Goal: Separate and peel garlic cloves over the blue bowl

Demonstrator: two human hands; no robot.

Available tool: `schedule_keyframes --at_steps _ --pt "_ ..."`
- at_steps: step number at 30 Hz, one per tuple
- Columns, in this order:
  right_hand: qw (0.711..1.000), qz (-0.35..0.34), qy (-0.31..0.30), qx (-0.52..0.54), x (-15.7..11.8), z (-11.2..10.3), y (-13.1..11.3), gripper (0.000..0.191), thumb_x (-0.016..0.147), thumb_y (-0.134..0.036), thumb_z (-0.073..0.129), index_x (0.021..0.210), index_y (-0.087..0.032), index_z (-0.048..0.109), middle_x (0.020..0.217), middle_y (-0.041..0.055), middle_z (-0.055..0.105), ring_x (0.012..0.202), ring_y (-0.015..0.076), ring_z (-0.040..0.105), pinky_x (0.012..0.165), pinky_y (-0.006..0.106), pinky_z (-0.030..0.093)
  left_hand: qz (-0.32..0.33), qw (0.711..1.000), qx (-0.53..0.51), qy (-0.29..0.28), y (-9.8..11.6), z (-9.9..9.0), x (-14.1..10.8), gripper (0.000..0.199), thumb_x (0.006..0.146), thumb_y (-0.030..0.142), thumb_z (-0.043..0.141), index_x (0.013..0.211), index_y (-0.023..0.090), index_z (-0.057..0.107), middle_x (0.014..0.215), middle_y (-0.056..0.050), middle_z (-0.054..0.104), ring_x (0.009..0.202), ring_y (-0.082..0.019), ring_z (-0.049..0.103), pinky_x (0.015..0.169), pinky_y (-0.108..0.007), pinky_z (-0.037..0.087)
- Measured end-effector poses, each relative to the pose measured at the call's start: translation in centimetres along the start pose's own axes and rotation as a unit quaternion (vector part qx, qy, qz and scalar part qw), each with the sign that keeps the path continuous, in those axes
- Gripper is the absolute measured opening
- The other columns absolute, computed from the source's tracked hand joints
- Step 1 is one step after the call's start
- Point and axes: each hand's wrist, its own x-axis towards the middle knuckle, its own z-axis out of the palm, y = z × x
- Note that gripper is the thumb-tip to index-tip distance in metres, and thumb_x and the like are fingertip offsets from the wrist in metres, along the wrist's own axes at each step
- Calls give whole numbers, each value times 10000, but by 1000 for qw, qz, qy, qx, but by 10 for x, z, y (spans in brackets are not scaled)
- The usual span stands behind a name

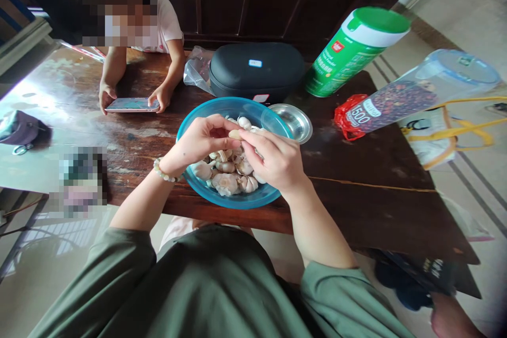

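Over a blue plastic bowl [233,202] my two hands meet around a pale garlic clove [235,134]. My left hand [209,139], with a beaded bracelet at its wrist, pinches the clove between thumb and fingers. From the other side the fingers of my right hand [273,158] close on the same clove. Several whole garlic bulbs [226,184] and loose pieces lie in the bowl beneath. A small metal bowl [295,122] stands just behind the blue one at its right, its inside partly hidden.
Behind the bowl sit a black case [253,71] and a clear plastic bag [198,71]. A green canister [352,53], a tall clear container [420,90] and a red bag [350,116] stand at right. Across the wooden table [356,190], another person holds a phone [132,105].
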Motion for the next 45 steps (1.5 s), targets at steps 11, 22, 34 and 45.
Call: schedule_keyframes --at_steps 11,22,34,45 --pt "999 26 9 35 1 1 1 92 879 -88 611 914 -169 637 794 47 748 691 170 710 630 277 552 4 1000 -15 8 4 5 -3 424 676 337 878 998 93 748 988 -86 737 887 -168 664 817 -261 530" --pt "998 43 10 51 1 2 1 46 918 -146 608 934 -184 626 819 37 750 742 159 718 665 256 543 13 998 55 7 5 5 -4 445 721 392 841 1037 93 749 929 -82 715 822 -157 639 767 -263 526" --pt "991 96 -36 81 1 1 -1 87 966 -251 590 923 -195 641 836 28 757 782 153 724 695 255 545 14 998 55 -23 -1 1 -2 465 703 369 853 1071 114 730 938 -80 701 839 -171 658 760 -275 547" --pt "993 91 -18 72 -1 -1 0 107 944 -197 603 1016 -212 681 909 28 786 795 166 741 724 271 589 -55 995 -32 -72 0 -4 1 456 673 354 881 1024 101 737 766 -56 702 648 -122 625 605 -228 505"
